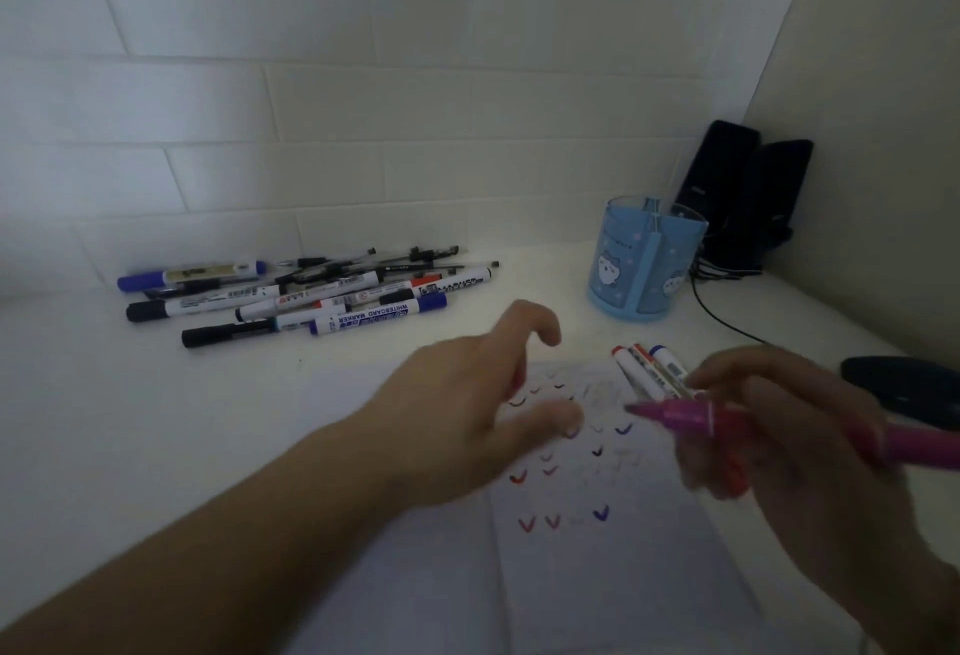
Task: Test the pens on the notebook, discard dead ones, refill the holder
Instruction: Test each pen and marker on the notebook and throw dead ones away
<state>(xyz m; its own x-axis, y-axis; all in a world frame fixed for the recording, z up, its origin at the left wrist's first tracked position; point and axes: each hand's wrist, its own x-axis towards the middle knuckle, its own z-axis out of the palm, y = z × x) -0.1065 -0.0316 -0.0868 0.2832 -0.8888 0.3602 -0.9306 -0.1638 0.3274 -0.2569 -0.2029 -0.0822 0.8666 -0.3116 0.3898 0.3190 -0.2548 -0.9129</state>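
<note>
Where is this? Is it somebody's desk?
Probably a desk at home, in a corner. A pile of pens lies by the wall, a blue pen holder stands near black speakers, and a notebook lies open.

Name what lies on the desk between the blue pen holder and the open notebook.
In the head view, three capped markers lie between pen holder and notebook.

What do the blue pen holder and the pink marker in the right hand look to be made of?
Pen holder: likely plastic, glossy; its upper rim looks translucent, and printed cartoon faces show on its blue wall. Pink marker: probably smooth plastic, with a faint sheen, though motion blur leaves it uncertain.
</note>
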